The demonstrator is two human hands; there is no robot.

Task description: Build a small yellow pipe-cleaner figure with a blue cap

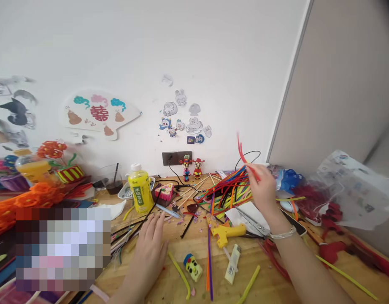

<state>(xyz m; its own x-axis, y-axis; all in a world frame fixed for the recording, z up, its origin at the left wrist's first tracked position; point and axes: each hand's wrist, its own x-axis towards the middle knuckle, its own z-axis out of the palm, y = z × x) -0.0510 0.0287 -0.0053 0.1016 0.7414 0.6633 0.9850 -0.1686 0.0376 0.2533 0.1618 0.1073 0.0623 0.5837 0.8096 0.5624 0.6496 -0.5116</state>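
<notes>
My right hand is raised over a heap of coloured pipe cleaners and pinches a red pipe cleaner that sticks up from its fingers. My left hand lies flat on the wooden table, fingers stretched out, holding nothing. Its fingertips point at a blue pen and a yellow-green drink bottle. A silver bracelet circles my right wrist.
A yellow glue gun, scissors, a lighter and a small yellow figure lie near the front. Loose pipe cleaners are scattered about. Orange craft flowers sit left, plastic bags right. The wall stands close behind.
</notes>
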